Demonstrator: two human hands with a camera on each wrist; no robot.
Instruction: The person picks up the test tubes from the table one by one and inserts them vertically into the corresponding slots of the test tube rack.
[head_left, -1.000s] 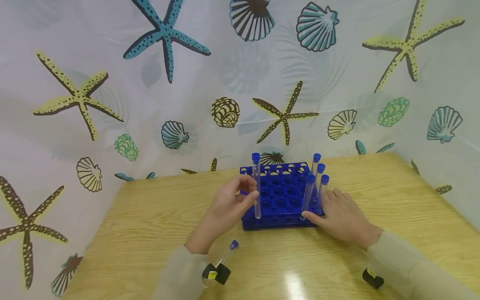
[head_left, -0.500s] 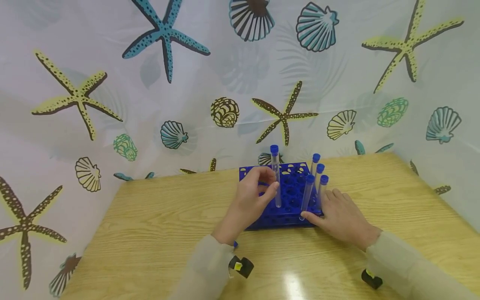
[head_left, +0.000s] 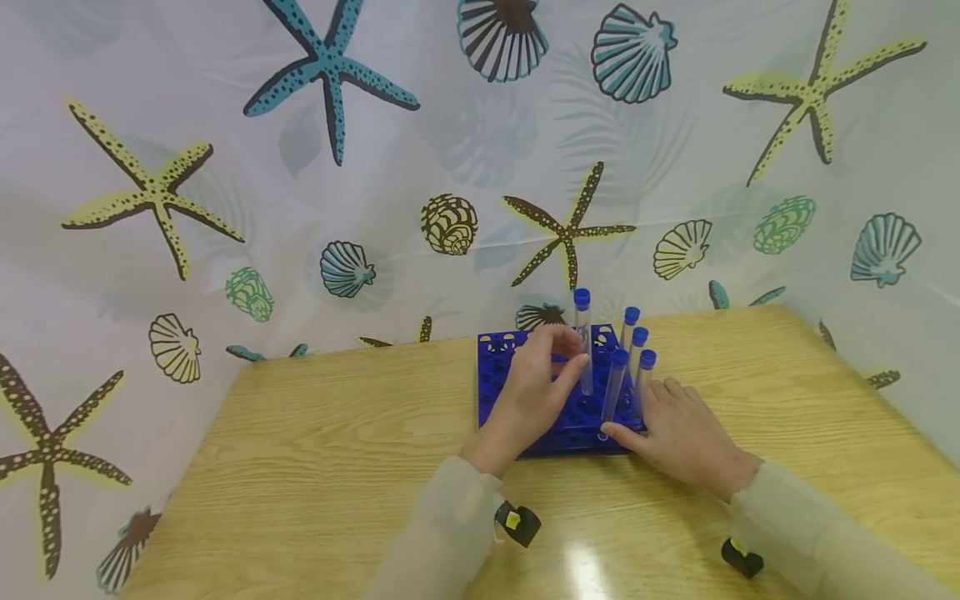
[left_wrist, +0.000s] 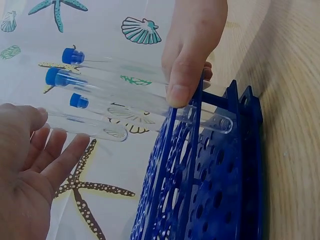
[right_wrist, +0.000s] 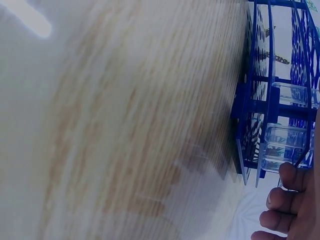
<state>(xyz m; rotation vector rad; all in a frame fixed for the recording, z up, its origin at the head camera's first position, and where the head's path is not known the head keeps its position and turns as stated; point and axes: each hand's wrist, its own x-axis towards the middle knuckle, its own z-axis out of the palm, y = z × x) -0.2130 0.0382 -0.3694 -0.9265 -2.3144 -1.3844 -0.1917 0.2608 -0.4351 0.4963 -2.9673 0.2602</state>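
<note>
My left hand (head_left: 532, 392) pinches a clear test tube (head_left: 587, 377) with a blue cap, between thumb and fingers. The tube stands nearly upright over the right half of a blue test tube rack (head_left: 495, 367); in the left wrist view its rounded end (left_wrist: 117, 134) is apart from the rack's top plate. Several capped test tubes (head_left: 615, 387) stand in the rack's right end, tilted slightly. My right hand (head_left: 686, 433) grips that end, its thumb at the front corner and fingers along the side. In the right wrist view, tube bottoms (right_wrist: 287, 135) show inside the rack.
The rack stands on a wooden table (head_left: 322, 442), near its back edge. Behind hangs a pale curtain (head_left: 405, 167) printed with starfish and shells. A black strap piece (head_left: 517, 523) sticks out from the left sleeve, another (head_left: 741, 558) from the right.
My left hand has carried the test tube rightward and back, from the rack's left front toward the standing tubes. The left sleeve now covers a loose tube seen earlier on the table. My right hand stays put.
</note>
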